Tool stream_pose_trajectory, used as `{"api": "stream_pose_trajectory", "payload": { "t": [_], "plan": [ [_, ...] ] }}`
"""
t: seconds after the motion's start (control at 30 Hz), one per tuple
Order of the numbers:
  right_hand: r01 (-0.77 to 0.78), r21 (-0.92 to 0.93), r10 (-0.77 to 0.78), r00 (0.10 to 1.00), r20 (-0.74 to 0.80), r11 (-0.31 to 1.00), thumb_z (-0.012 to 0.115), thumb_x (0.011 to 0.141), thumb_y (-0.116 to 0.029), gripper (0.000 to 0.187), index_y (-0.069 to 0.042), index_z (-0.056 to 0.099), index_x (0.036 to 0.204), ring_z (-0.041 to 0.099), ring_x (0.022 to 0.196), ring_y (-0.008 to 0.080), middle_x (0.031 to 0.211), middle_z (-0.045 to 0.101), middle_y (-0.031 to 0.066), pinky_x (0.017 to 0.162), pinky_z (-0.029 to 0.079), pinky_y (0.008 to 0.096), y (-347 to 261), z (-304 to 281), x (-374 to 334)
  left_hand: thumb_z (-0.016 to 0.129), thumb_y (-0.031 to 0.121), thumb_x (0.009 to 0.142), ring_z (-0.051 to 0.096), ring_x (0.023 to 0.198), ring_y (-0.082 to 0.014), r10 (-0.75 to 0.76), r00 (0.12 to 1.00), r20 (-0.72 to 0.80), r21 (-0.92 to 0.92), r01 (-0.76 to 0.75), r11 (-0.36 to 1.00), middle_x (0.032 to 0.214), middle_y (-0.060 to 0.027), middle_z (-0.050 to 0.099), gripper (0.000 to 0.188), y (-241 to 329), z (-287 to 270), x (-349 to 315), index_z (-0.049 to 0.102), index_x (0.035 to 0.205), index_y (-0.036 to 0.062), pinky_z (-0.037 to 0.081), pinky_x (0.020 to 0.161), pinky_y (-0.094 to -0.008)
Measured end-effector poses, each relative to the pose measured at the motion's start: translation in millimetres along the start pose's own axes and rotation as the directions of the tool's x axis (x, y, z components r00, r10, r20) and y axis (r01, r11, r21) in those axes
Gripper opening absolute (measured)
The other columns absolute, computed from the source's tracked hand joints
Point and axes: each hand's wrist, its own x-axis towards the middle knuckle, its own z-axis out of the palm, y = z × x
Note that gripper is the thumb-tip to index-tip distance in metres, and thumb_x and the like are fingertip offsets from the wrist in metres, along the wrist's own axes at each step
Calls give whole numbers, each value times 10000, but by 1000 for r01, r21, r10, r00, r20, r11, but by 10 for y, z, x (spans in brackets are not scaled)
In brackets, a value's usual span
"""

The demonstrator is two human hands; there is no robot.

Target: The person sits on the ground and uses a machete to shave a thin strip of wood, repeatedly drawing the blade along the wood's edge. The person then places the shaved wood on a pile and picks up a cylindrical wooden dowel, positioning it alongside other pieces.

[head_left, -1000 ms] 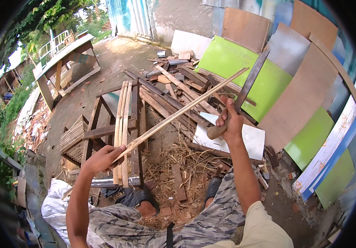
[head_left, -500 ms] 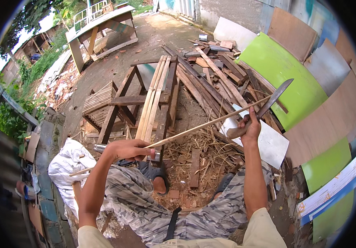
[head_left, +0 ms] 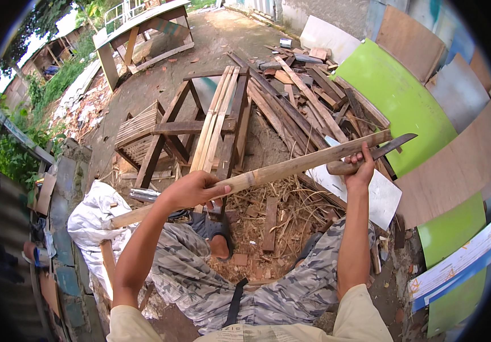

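A long bamboo slat (head_left: 291,166) lies slantwise across the front of me, its broad face turned up and its far right end raised. My left hand (head_left: 194,191) is closed around it left of the middle. Near the right end, my right hand (head_left: 361,169) grips the wooden handle of a machete (head_left: 392,147), its fingers also against the slat. The dark blade points right, just past the slat's end. Beyond the slat, three pale strips (head_left: 216,122) lean on a dark wooden frame (head_left: 168,128).
Scrap timber (head_left: 299,105) is heaped beyond my right hand. Green panels (head_left: 396,108) and brown boards (head_left: 445,188) line the right. A white sack (head_left: 94,219) lies by my left arm. Shavings (head_left: 262,219) cover the ground between my feet. A table (head_left: 143,28) stands far left.
The bamboo slat has rolled from its narrow edge to its broad face. My right hand has shifted slightly right and down, and the machete blade has tipped lower, nearer level.
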Motion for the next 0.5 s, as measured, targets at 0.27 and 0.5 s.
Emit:
{"api": "stream_pose_trajectory", "payload": {
  "t": [0.27, 0.5],
  "plan": [
    [24, 12, -24, 999, 31, 1000, 681, 937, -183, 136, -116, 566, 907, 486, 538, 110, 689, 515, -26, 560, 438, 301, -112, -38, -9, 635, 449, 936, 648, 637, -333, 277, 850, -449, 413, -78, 907, 705, -187, 656, 438, -149, 229, -48, 691, 926, 16, 483, 601, -416],
    [111, -526, -114, 993, 27, 843, 734, 899, -204, 208, -39, 611, 872, 555, 518, 152, 697, 592, 59, 470, 461, 320, -73, -86, -101, 757, 556, 769, 662, 675, -359, 307, 801, -513, 510, -3, 860, 694, -186, 650, 586, -238, 280, -119, 667, 903, -7, 500, 629, -430]
  ]
}}
